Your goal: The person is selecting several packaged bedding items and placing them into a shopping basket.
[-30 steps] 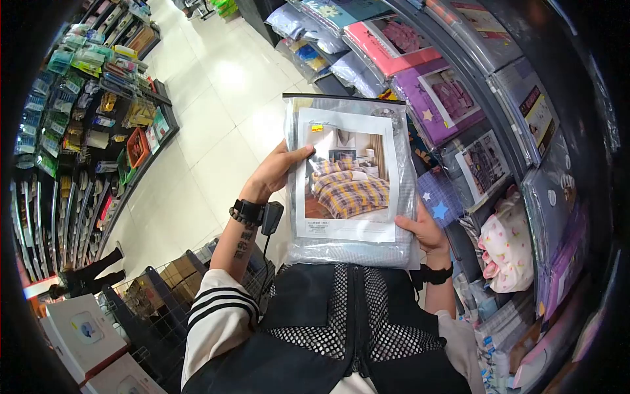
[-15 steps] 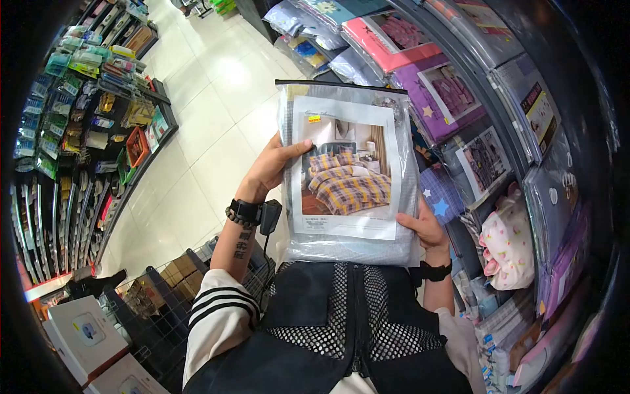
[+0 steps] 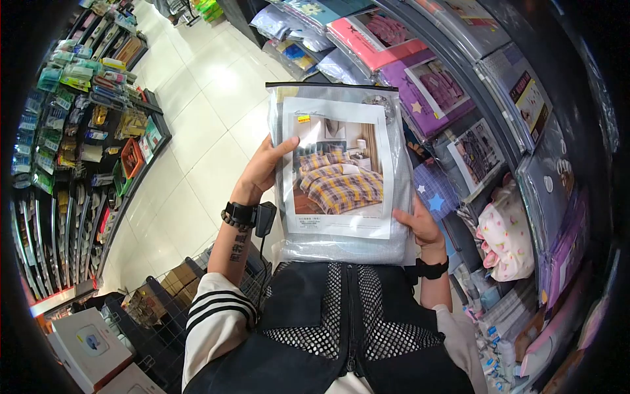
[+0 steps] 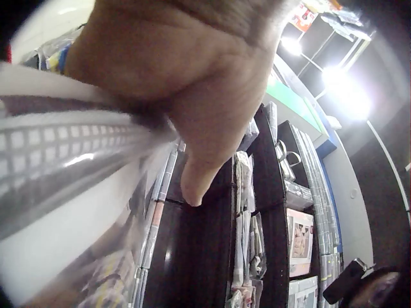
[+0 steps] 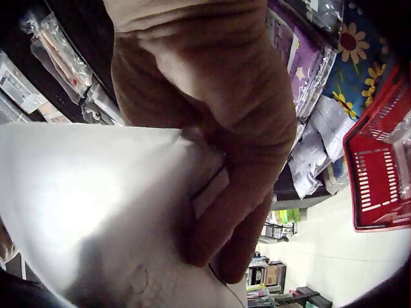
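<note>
A bedding set in a clear plastic bag [image 3: 400, 230] is held upright in front of the vest, its dark-edged top pointing away. Its paper insert [image 3: 308, 226] pictures a bed with yellow and purple plaid covers and carries a small yellow sticker. My left hand [image 3: 264, 165] grips the left side, thumb over the front. Lower on the right side, my right hand [image 3: 423, 222] holds the bag with its thumb on the front. In the right wrist view, fingers [image 5: 221, 224] of that hand lie against the bag's pale surface.
Shelves of packaged bedding [image 3: 453, 88] rise close on the right, with a white patterned bundle [image 3: 508, 233] among them. Racks of small goods [image 3: 72, 131] line the left, across the tiled floor [image 3: 190, 151]. White boxes [image 3: 88, 345] stand lower left. A red basket [image 5: 379, 160] shows in the right wrist view.
The bag has shifted slightly left and up in the head view, both hands still gripping it. The shelves have also slid left. A dark-clothed person at lower left has gone from view.
</note>
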